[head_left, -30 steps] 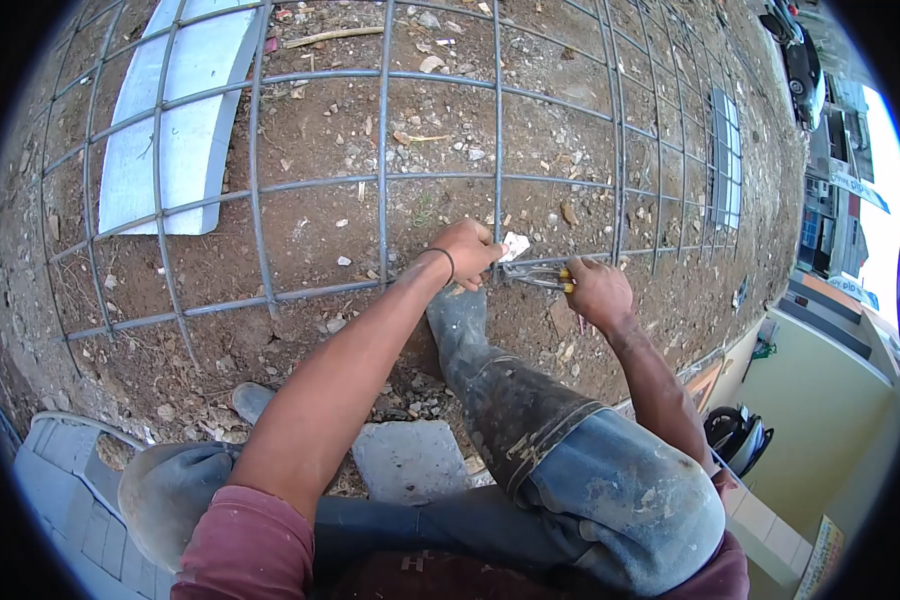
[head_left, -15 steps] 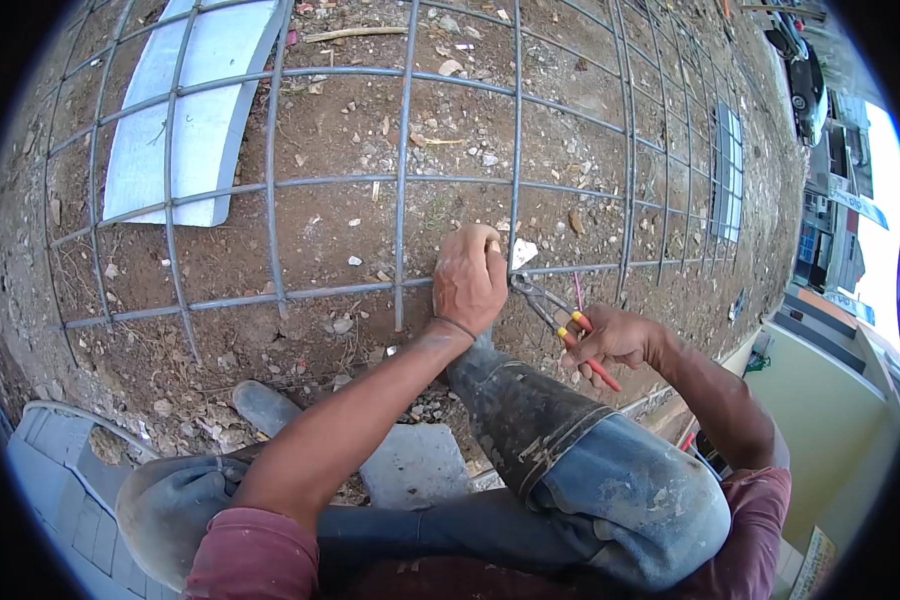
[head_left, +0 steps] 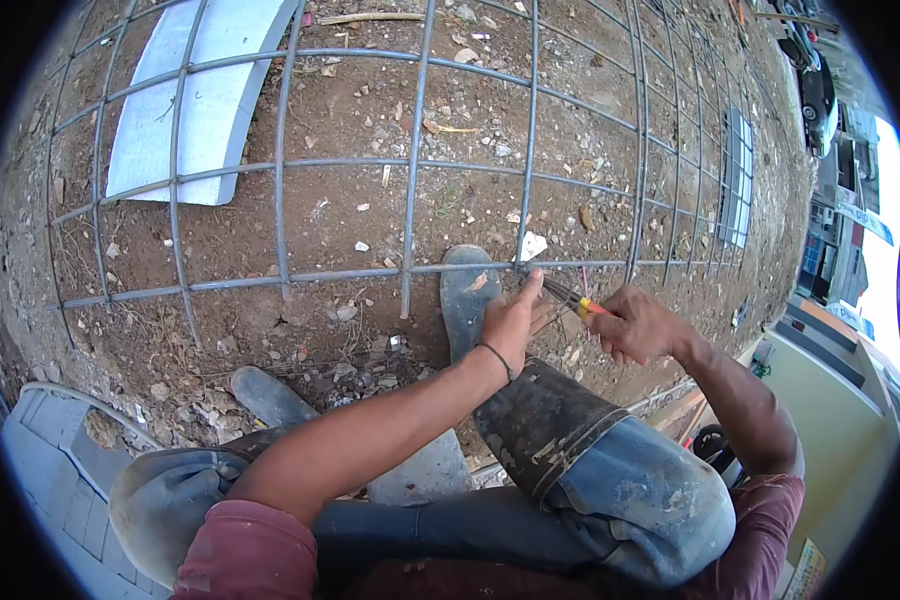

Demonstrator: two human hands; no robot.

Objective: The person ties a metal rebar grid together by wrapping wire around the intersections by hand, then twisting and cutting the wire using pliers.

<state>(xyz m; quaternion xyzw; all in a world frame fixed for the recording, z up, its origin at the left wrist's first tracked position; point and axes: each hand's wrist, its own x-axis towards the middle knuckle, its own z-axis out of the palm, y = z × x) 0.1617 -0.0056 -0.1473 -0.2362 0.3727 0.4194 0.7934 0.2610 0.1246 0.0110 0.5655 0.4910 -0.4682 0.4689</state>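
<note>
My right hand (head_left: 638, 325) is closed around the red and yellow handles of a pair of pliers (head_left: 568, 296). Their jaws reach a crossing of the steel rebar mesh (head_left: 460, 268), on the near bar. Beside the jaws is my left hand (head_left: 511, 325), its fingers stretched and apart, the fingertips close to or touching the tool. Whether a thin wire sits in the jaws is too small to tell. Just beyond that crossing, a white stone chip (head_left: 533, 246) lies on the soil.
White boards lie under the mesh, a long one (head_left: 185, 110) at the left and a smaller one (head_left: 738, 180) at the right. My boots (head_left: 463, 295) stand by the near bar. A concrete block (head_left: 425, 475) is between my legs. Parked cars (head_left: 818, 105) show at far right.
My left hand has come off the near bar, moved down and right toward the pliers, and opened. The pliers have turned slightly in my right hand, which moved a little right and up.
</note>
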